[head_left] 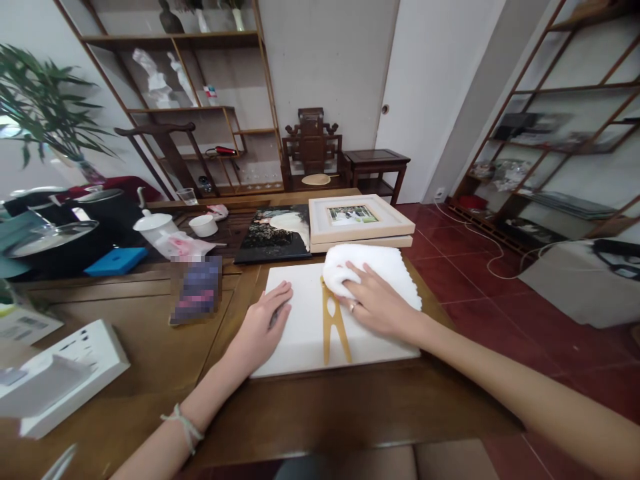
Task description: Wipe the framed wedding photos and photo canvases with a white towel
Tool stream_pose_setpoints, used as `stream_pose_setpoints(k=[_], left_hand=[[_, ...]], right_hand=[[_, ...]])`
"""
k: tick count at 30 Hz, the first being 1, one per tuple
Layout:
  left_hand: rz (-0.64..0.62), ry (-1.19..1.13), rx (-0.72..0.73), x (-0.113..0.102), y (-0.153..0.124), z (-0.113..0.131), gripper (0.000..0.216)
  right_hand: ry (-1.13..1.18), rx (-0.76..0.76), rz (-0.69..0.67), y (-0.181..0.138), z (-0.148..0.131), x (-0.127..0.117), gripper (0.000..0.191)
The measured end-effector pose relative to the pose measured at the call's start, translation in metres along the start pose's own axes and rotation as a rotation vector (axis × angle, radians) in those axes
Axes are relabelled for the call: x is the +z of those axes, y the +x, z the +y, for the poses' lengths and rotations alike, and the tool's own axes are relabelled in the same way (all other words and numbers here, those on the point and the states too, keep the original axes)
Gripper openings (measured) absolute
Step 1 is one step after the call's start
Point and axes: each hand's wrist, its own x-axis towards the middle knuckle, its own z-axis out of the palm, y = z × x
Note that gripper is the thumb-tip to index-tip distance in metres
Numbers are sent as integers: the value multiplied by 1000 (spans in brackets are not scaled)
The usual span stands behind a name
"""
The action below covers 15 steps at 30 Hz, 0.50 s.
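Observation:
A flat white board [301,343] lies on the wooden table in front of me, with a gold clothespin-shaped piece [333,323] running down its middle; I cannot tell if it is attached. My left hand [264,327] rests on the board's left side, fingers stretched out and holding nothing. Bunched under the fingers of my right hand [377,300] is a white cloth [367,257] with a scalloped edge. The hand presses it onto the board's upper right part, beside the top of the gold piece. Part of the cloth spreads over the board's right edge.
Behind the board lie a dark photo panel [273,233] and stacked pale picture frames [361,223]. To the left stand a white teapot [159,230], a white cup [203,226], a black pot [60,247], a blue box [116,261] and a white slotted box [75,377]. The table's right edge is close by.

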Motion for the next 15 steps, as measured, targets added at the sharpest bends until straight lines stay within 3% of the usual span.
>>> stream_pose_setpoints(k=[5,15], left_hand=[[-3,1,-3,0,1,1,41],[14,-4,2,2,0,0,38]], right_hand=[[-34,16,-21,-1,-7,0,30],[60,-182,-197,-89,-55,-11,16]])
